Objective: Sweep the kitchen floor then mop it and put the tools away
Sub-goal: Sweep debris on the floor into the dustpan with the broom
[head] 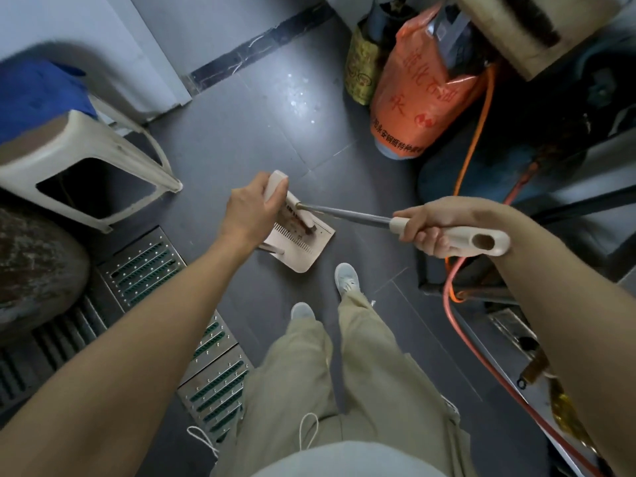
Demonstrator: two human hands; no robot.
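A cream dustpan (pixel 311 251) stands on the dark grey tiled floor (pixel 241 132) in front of my feet. My left hand (pixel 253 210) grips the top of the dustpan's upright cream handle (pixel 275 182). My right hand (pixel 426 227) grips the cream grip of the broom handle (pixel 464 241). The broom's grey shaft (pixel 347 215) runs down to the left. Its brush head (pixel 301 215) sits in the dustpan against the comb teeth, partly hidden by my left hand.
A white plastic stool (pixel 86 160) stands at the left with blue cloth (pixel 38 94) behind it. Metal drain grates (pixel 165 290) run along the lower left. An orange bag (pixel 420 94) and an orange hose (pixel 475 146) crowd the right side, under a counter.
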